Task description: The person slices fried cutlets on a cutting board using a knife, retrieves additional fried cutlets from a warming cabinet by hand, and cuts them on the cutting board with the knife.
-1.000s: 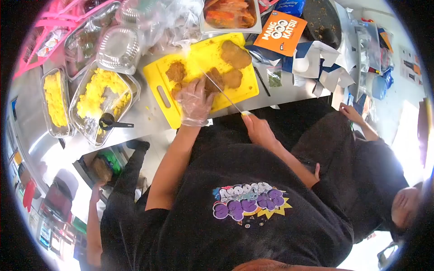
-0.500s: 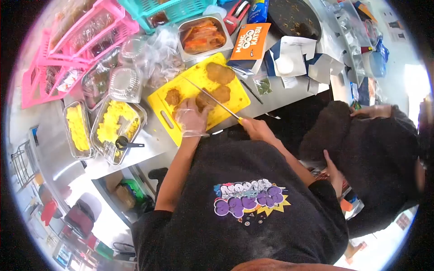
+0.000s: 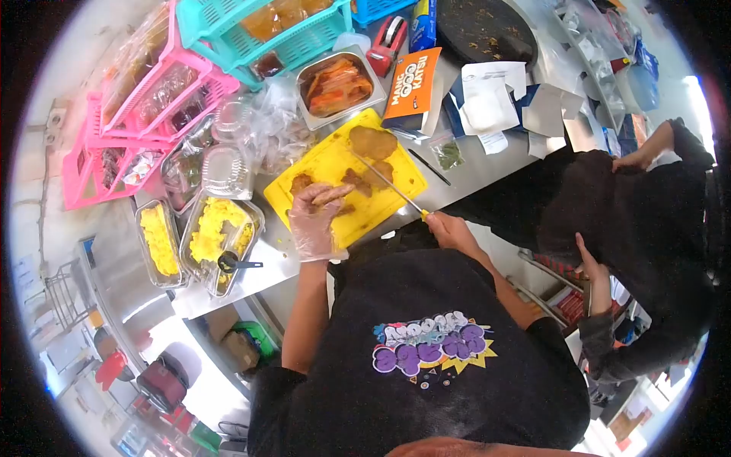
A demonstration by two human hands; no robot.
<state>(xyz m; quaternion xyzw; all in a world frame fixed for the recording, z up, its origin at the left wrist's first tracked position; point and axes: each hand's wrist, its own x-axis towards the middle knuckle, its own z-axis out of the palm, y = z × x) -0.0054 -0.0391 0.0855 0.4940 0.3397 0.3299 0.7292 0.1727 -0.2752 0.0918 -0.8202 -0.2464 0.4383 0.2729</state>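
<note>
On the tilted yellow cutting board (image 3: 285,194) lie flat brown patties, one whole patty (image 3: 373,142) near the far end and another patty (image 3: 383,174) beside the blade. Smaller cut pieces (image 3: 301,183) rest on the board's left side. My left hand (image 3: 314,221), in a clear plastic glove, is over the near left part of the board, its fingers closed around what looks like a brown strip of patty. My right hand (image 3: 451,231), ungloved, grips the handle of a long knife (image 3: 392,185). The blade slants up and left across the board, over the patties.
A metal pan (image 3: 340,86) of orange-red food stands behind the board. Yellow food fills two clear trays (image 3: 221,221) at left, one with a black scoop (image 3: 240,263). Pink baskets (image 3: 137,129), a teal basket (image 3: 297,38) and an orange box (image 3: 411,87) crowd around. Another person (image 3: 632,213) is at right.
My left hand has come off the patty toward the board's near left, fingers now around a strip. The knife stays in my right hand. The view has shifted, so the scene sits farther right.
</note>
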